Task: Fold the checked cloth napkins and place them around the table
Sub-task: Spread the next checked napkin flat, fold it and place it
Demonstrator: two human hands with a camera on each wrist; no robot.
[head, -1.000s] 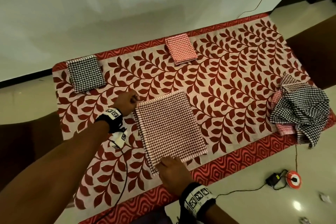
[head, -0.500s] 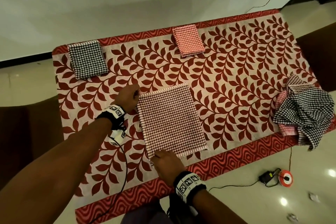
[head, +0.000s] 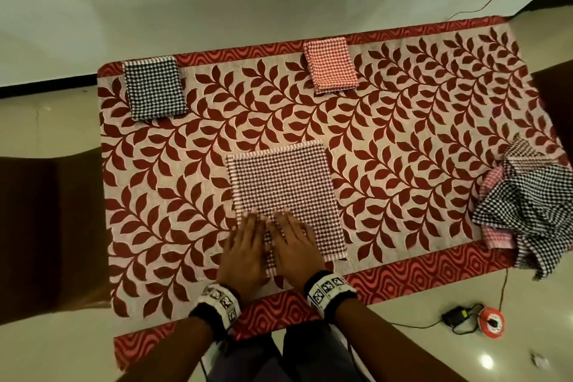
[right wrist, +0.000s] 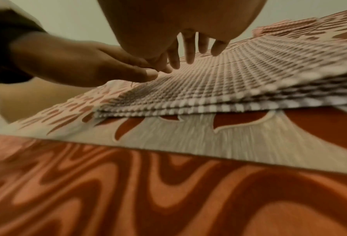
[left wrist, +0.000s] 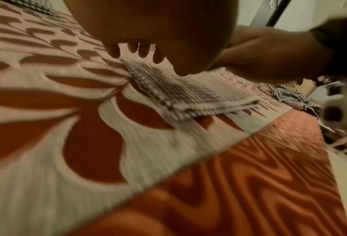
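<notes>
Table [head: 403, 133] under leaf-print cover carries it all: brown checked napkin [head: 288, 189] folded square at the near middle, left hand [head: 245, 248] and right hand [head: 294, 245] flat, fingers spread, pressing its near-left corner. No legible writing.

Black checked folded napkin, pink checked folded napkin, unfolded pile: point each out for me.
black checked folded napkin [head: 155, 88], head view, middle of its top face.
pink checked folded napkin [head: 330, 64], head view, middle of its top face.
unfolded pile [head: 533, 208], head view, black checked cloth on top.
</notes>
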